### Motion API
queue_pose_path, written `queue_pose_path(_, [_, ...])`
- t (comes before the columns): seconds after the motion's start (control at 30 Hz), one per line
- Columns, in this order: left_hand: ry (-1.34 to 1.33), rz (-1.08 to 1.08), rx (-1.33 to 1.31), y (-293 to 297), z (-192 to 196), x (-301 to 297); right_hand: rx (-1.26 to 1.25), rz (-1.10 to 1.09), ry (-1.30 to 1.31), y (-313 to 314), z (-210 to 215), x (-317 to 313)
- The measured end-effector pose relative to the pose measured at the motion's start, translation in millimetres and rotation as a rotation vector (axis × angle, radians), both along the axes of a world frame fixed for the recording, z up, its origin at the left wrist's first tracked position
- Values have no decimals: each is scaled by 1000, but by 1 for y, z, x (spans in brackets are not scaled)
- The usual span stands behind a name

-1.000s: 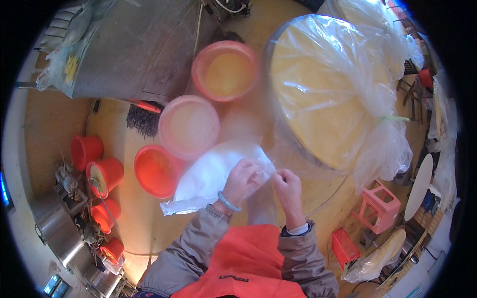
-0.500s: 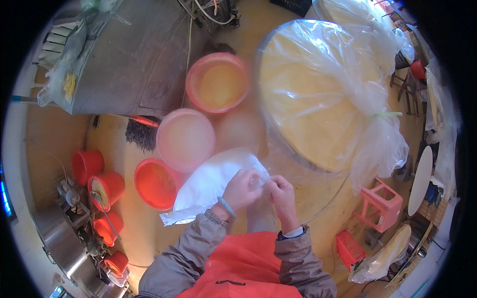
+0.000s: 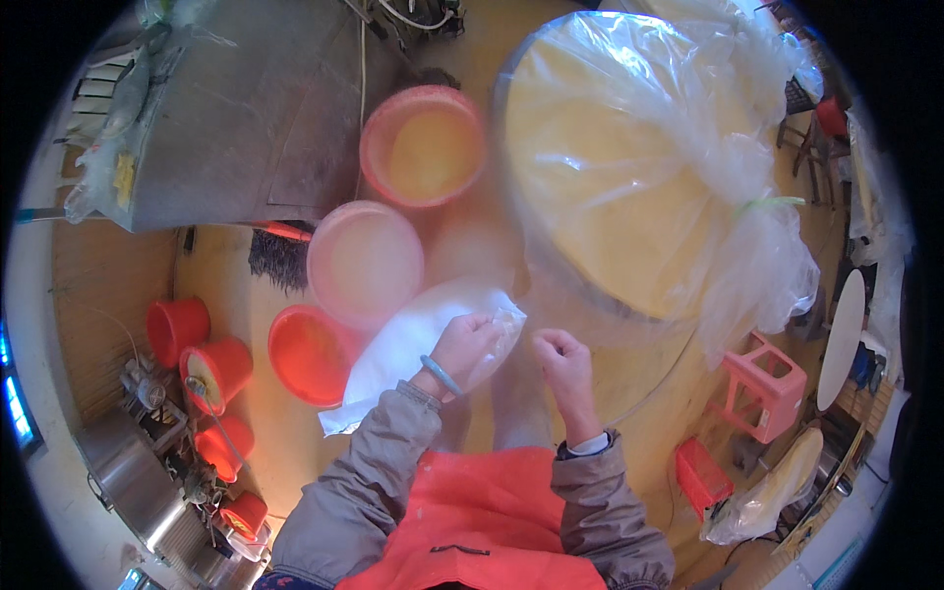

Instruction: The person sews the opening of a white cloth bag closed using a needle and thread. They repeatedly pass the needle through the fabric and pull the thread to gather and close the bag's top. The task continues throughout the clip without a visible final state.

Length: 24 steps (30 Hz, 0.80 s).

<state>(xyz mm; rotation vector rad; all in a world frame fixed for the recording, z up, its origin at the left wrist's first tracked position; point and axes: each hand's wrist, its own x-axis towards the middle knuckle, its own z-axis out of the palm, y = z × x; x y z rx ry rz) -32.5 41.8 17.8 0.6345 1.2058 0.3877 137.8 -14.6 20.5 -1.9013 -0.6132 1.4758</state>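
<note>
A full white sack (image 3: 393,359) leans in front of me against the basins. My left hand (image 3: 466,352), with a bluish bangle at its wrist, is closed on the top edge of the sack, where the material is gathered. To its right, a short way off the sack, my right hand (image 3: 565,372) is raised with its fingers pinched together. Whatever may be between those fingers is too small to make out. Just beyond the sack stands a pale pink basin (image 3: 317,273) with whitish contents, and a red basin (image 3: 282,369) sits to its left.
A pink basin (image 3: 372,165) with yellowish contents stands farther away. At the right lies a large round yellow surface under clear plastic (image 3: 629,182). A pink stool (image 3: 772,388) and red crate (image 3: 700,472) are at the right; several red buckets (image 3: 231,362) line the left.
My hands were together at the sack's top edge. The right hand has drawn away to the right, while the left still grips the sack. The view has shifted slightly.
</note>
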Motion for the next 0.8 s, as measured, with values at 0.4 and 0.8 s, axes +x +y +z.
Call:
queue_pose_path(0.4, [-52, 67, 58, 0, -4, 2, 72, 10, -74, 11, -7, -27])
queue_pose_path(0.8, [345, -183, 519, -8, -8, 3, 60, 201, -386, 27, -1, -31])
